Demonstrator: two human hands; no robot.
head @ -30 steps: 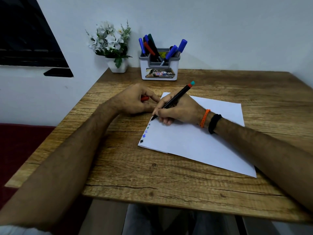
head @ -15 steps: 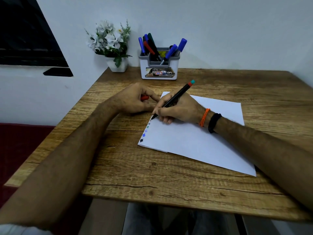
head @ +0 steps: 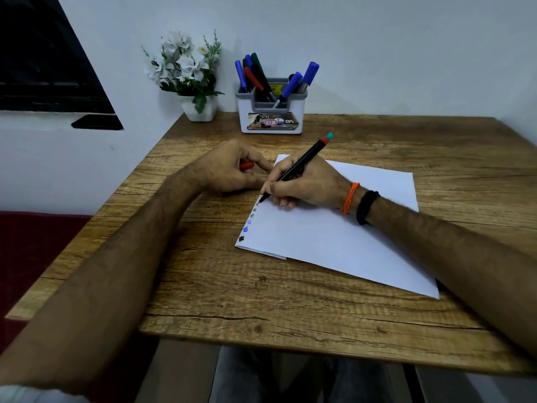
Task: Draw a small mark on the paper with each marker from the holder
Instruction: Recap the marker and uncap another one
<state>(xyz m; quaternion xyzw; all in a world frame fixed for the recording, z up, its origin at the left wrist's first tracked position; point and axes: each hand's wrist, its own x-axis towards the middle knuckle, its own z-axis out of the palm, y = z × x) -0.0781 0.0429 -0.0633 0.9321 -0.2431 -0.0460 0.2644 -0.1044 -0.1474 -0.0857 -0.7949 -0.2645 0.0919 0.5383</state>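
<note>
A white sheet of paper (head: pixel 334 234) lies on the wooden table (head: pixel 232 286), with a column of several small coloured marks (head: pixel 249 222) along its left edge. My right hand (head: pixel 305 184) grips a black marker (head: pixel 302 161) with a red and teal end, its tip on the paper at the top of the marks. My left hand (head: pixel 229 167), just left of the paper, holds a red cap (head: pixel 247 165) in curled fingers. At the back stands the white and grey holder (head: pixel 270 112) with several blue, red, green and black markers.
A small white pot of white artificial flowers (head: pixel 189 80) stands at the table's back left corner beside the holder. A white wall runs behind the table. A dark red seat (head: pixel 35 257) lies to the left below the table edge.
The marker tip has shifted slightly on the paper near the top of the mark column. My left hand stays put with the red cap.
</note>
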